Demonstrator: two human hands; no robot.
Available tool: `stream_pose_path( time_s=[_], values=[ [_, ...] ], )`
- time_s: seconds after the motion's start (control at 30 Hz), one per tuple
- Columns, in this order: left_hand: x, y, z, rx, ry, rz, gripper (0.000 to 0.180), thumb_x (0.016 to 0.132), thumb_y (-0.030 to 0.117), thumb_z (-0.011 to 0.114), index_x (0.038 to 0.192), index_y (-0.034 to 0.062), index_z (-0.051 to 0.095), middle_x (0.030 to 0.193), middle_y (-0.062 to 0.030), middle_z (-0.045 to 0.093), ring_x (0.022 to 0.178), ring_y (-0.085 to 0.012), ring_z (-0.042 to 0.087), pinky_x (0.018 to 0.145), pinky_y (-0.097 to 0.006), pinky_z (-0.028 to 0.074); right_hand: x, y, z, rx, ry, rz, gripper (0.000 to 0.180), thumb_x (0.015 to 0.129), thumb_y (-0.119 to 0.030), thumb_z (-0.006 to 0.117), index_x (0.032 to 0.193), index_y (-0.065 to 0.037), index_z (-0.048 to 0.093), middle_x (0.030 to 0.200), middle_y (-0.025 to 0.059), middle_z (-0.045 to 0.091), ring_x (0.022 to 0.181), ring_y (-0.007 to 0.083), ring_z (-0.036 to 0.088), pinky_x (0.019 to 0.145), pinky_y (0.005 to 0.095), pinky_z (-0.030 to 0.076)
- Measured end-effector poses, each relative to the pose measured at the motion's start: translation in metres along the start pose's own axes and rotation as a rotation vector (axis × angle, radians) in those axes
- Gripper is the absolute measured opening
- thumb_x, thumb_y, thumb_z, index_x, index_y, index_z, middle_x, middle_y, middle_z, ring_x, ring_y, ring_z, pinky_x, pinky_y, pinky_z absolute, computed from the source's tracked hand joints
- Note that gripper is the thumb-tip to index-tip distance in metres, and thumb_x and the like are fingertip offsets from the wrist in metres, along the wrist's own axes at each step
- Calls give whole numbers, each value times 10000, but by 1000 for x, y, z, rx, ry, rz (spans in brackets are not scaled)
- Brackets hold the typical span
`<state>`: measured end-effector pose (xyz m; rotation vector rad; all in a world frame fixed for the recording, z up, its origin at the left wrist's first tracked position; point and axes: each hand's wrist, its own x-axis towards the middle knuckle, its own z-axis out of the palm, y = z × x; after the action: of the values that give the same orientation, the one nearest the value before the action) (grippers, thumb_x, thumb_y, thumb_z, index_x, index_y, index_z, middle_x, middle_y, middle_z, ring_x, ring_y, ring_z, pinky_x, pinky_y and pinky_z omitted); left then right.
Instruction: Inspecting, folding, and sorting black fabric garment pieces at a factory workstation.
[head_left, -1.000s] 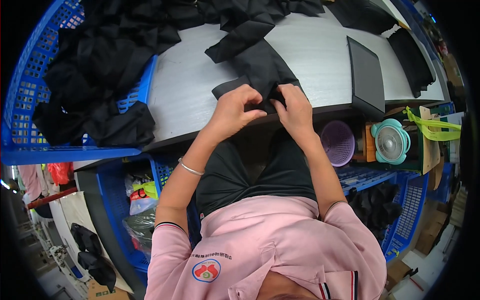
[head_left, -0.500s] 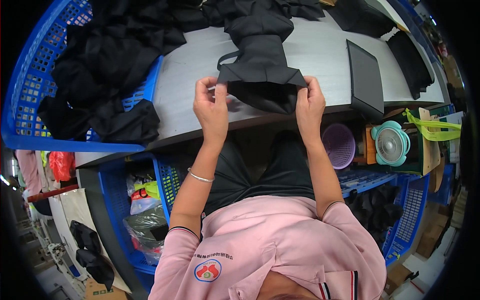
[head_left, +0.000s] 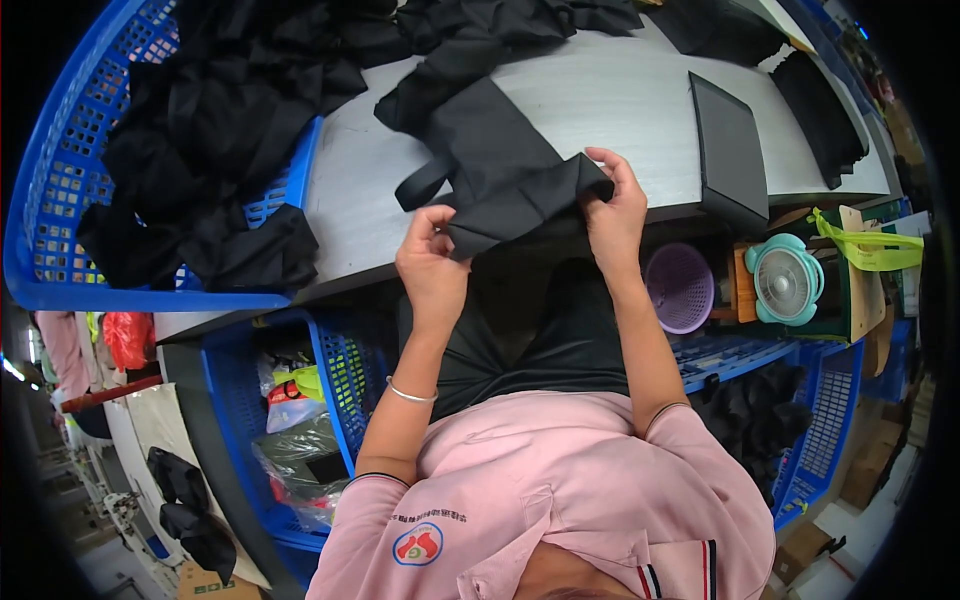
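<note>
A black fabric piece [head_left: 500,170] with a strap loop lies stretched over the front of the grey table [head_left: 620,110]. My left hand [head_left: 432,262] pinches its near left corner at the table's edge. My right hand [head_left: 612,212] grips its near right corner. The cloth runs away from me toward more black fabric at the back of the table.
A blue basket [head_left: 60,180] heaped with black cloth stands at the left. A flat black box [head_left: 730,150] lies on the table's right. Below the table sit a purple basket [head_left: 680,288], a small teal fan [head_left: 786,280] and more blue crates [head_left: 340,380].
The hands have moved apart and pulled the black piece out flat, from bunched together at the table's edge to held by its two near corners.
</note>
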<state>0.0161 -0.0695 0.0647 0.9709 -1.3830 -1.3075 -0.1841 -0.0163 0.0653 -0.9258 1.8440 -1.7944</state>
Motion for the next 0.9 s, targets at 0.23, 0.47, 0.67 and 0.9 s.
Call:
stream_pose_path(
  time_s=[0.23, 0.47, 0.67, 0.9],
  values=[
    [-3, 15, -12, -227, -196, -124, 309, 842, -13, 771, 1111, 11, 620, 958, -40, 662, 789, -83, 617, 615, -224, 552, -25, -23, -5, 344, -275, 219, 436, 897, -79, 719, 1290, 46, 576, 995, 46, 684, 814, 87, 619, 708, 241, 506],
    [-9, 2, -7, -137, 24, -216, 195, 849, 58, 792, 1005, -9, 697, 784, -43, 692, 566, -102, 638, 500, -216, 495, -45, -26, 8, 423, -256, 284, 292, 869, -96, 745, 1107, 40, 644, 774, 6, 618, 638, 69, 585, 592, 218, 470],
    [-17, 7, -33, 64, -76, -209, 153, 839, 91, 793, 941, -11, 740, 768, -55, 704, 636, -128, 673, 562, -237, 506, -31, 21, 8, 113, 45, 218, 99, 808, -1, 691, 863, 19, 611, 613, -33, 486, 562, 40, 397, 521, 225, 356],
    [6, 35, -15, 598, 122, 544, 702, 713, 38, 817, 1354, 54, 532, 1378, -117, 554, 1191, -261, 567, 996, -368, 441, -60, 6, 22, -102, -77, 87, 211, 877, -146, 722, 945, 20, 610, 631, 103, 528, 559, 149, 470, 549, 317, 428]
  ],
)
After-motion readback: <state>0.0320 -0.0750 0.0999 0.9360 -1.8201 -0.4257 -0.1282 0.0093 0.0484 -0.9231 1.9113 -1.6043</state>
